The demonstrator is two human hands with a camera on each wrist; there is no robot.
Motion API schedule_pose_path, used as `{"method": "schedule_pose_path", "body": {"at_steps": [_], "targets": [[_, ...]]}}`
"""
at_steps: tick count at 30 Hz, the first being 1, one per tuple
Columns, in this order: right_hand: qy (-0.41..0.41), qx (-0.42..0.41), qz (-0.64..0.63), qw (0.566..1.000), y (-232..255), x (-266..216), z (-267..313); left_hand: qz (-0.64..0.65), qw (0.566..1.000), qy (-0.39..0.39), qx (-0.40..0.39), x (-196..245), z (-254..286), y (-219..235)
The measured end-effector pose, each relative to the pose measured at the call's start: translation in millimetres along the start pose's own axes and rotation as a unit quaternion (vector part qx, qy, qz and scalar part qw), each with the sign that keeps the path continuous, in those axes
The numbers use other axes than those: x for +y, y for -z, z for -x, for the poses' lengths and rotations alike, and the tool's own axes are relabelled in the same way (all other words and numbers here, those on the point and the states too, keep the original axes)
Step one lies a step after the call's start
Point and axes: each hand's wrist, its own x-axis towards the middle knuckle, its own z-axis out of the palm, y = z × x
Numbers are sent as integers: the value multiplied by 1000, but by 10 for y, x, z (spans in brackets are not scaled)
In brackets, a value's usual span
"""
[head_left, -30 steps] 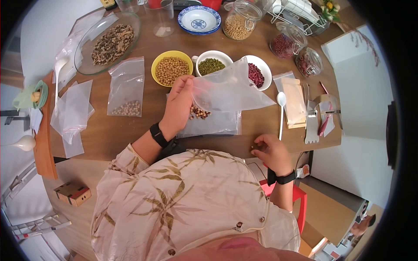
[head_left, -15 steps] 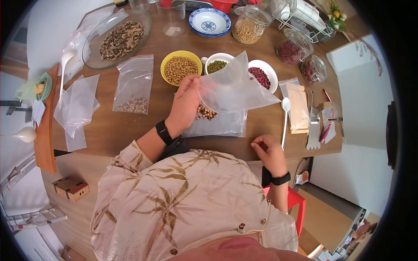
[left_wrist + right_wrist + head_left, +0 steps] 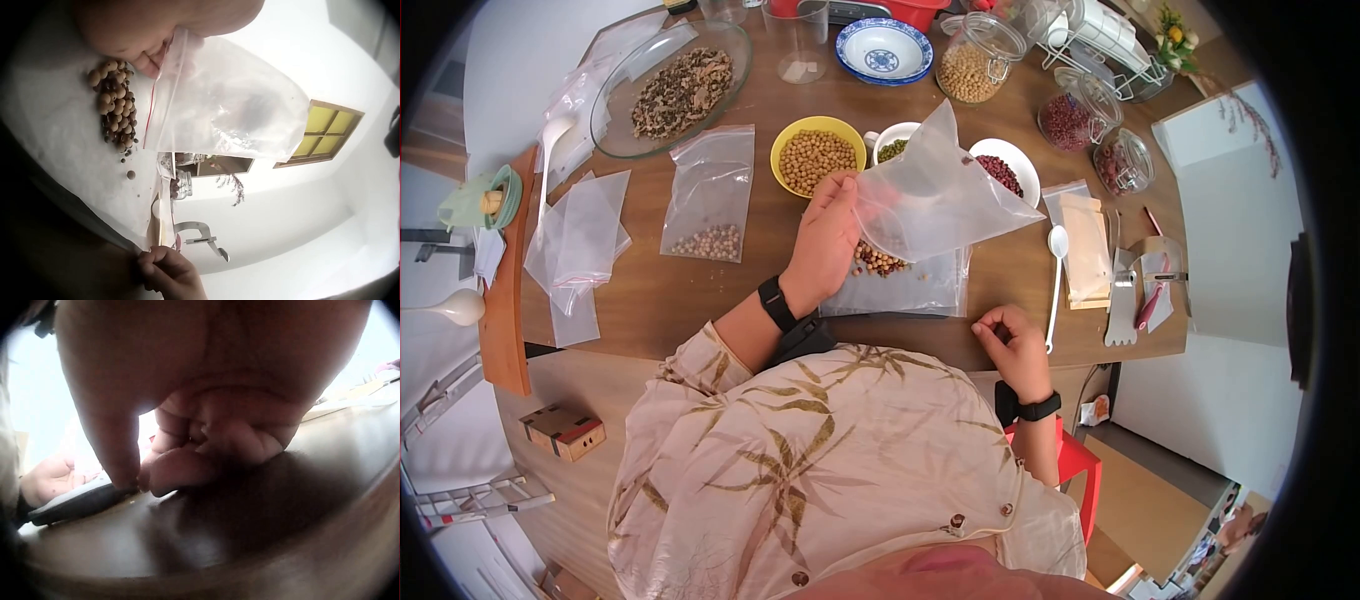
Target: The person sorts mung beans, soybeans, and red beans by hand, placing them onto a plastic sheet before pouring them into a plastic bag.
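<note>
My left hand [image 3: 825, 235] pinches the edge of a clear zip-lock bag [image 3: 940, 195], which stands out to the right above the table. Below its red-striped mouth, a pile of mixed beans [image 3: 115, 106] lies on a flat plastic sheet or bag [image 3: 900, 297], over a thin dark slab [image 3: 81, 506]. One larger bean [image 3: 130, 175] sits apart from the pile. My right hand [image 3: 1017, 352] rests at the table's front edge, fingers curled under and thumb tip against the forefinger; no object shows in it.
Behind the bag stand a yellow bowl of chickpeas [image 3: 816, 160], a white cup of green beans [image 3: 892, 150] and a white bowl of red beans [image 3: 1030, 165]. A white spoon [image 3: 1056, 275] lies right; a partly filled bag [image 3: 710, 195] and a glass plate [image 3: 600, 120] lie left.
The bag's upper corner has risen. My right thumb and forefinger, apart a second ago, have come together, and that hand has shifted slightly. The head view has swung a little left.
</note>
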Motion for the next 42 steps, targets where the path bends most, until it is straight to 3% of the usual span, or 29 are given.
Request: {"method": "schedule_pose_path", "body": {"at_steps": [21, 25, 27, 30, 32, 33, 34, 36, 38, 40, 42], "targets": [[16, 27, 19, 999, -45, -4, -14, 118, 993, 24, -18, 222, -41, -38], [24, 35, 30, 999, -42, -6, -7, 98, 995, -9, -31, 257, -52, 44], [37, 41, 40, 998, -59, 10, 1, 104, 991, -32, -80, 252, -57, 180], [38, 44, 49, 997, -82, 106, 9, 138, 989, -53, -9, 549, 100, -27], [44, 36, 43, 997, -97, 125, -2, 103, 991, -80, 10, 726, 228, 69], [43, 38, 40, 998, -94, 135, -1, -129, 980, -138, 57, 857, 340, 168], [39, 44, 37, 998, -94, 139, -10, -353, 912, -182, 100, 989, 459, 261], [43, 44, 30, 998, -99, 122, -15, -68, 978, -175, 91, 1339, 609, 485], [35, 54, 56, 996, -119, 81, -8, -98, 928, -251, 258, 1649, 772, 689], [42, 61, 64, 995, -137, 71, -18, -105, 891, -332, 290, 1900, 985, 1225], [42, 68, 77, 994, -116, 60, -14, -153, 846, -323, 396, 2141, 1182, 1631]]}}
